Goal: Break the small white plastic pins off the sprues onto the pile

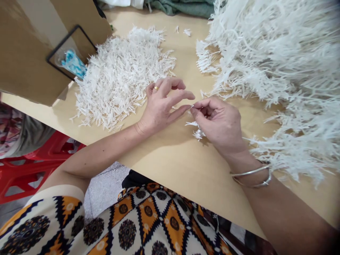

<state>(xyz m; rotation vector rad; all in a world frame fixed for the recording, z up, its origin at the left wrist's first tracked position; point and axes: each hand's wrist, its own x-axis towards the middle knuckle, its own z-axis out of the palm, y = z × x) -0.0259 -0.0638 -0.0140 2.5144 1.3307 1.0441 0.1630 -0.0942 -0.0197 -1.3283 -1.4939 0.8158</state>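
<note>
Thumb and forefinger of my right hand (219, 122) are closed in a pinch on a tiny white piece, mostly hidden by the fingertips. My left hand (166, 102) is open, its fingers spread apart, with the thumb tip meeting the right fingertips at that piece. Just below the right fingers lie a few small white branched sprigs (198, 132) on the table. Left of my hands is a large heap of short white sprigs (124, 71). A bigger pile of long, stringy white strands (268, 60) spreads out on the right.
A cardboard box (29, 46) stands at the far left, beside a black wire frame and a clear cup (73, 63) with blue-white contents. Green cloth (183, 7) lies at the back of the table (170, 159). Red stools (23, 173) stand below the left edge.
</note>
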